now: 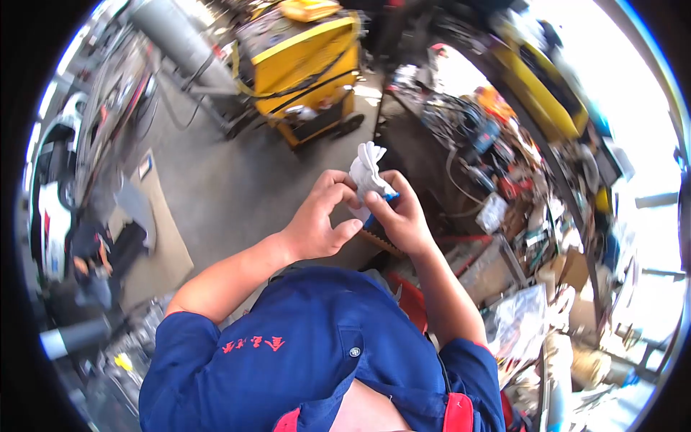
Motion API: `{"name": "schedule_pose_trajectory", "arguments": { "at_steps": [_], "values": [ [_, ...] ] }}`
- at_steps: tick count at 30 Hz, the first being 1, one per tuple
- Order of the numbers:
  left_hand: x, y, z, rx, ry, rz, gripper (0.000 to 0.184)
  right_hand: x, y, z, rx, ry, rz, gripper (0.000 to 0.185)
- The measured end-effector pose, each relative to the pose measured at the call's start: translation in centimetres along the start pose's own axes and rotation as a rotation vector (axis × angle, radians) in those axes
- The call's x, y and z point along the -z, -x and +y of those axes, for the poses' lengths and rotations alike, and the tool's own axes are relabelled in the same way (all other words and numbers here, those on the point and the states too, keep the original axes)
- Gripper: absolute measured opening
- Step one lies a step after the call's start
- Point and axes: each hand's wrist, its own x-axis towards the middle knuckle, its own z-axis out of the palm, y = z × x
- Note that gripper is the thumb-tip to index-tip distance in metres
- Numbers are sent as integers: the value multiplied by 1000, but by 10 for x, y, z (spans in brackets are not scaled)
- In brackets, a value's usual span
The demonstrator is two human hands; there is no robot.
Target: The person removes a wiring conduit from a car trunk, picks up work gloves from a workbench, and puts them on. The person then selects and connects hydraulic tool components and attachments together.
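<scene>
A white knit work glove (366, 171) with a blue edge is bunched up in front of my chest, its fingers pointing up. My right hand (404, 219) pinches it between thumb and fingers near the blue edge. On the other side, my left hand (320, 216) has its curled fingers against the glove, with the thumb held apart. Whether there is one glove or a pair, I cannot tell.
A yellow tool cart (306, 68) stands ahead on the grey floor. To the right, a cluttered workbench (475, 144) holds cables, power tools and scraps. Another person (93, 263) is low at the far left, near a cardboard sheet (169, 245) and a white car (54, 216).
</scene>
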Motion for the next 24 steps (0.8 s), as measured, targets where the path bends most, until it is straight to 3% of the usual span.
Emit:
{"name": "schedule_pose_trajectory", "arguments": {
  "at_steps": [2,4,5,9,10,13,14,17,21,23,24],
  "values": [
    [45,47,-25,238,188,90,31,-50,-21,25,-54,-66,-124,36],
    [87,86,-49,194,90,142,30,-102,-46,53,-175,-72,-222,42],
    [110,105,-60,176,32,170,29,-129,-59,65,-187,157,-242,45],
    [188,180,-104,586,110,174,24,-253,-112,113,-398,45,-474,46],
    [210,195,-111,588,76,202,22,-280,-124,122,-419,88,-512,47],
    [272,237,-140,751,360,246,20,-342,-162,150,-482,137,-658,51],
    [299,246,-142,772,329,166,19,-358,-174,156,-513,134,-703,51],
    [343,277,-172,653,361,203,22,-410,-210,169,-563,117,-782,52],
    [383,283,-218,800,903,475,23,-469,-282,186,-676,131,-858,52],
    [409,292,-256,833,1000,556,26,-499,-329,209,-688,166,-913,53],
    [429,292,-273,854,872,548,26,-521,-356,211,-656,227,-967,53]
  ]
}}
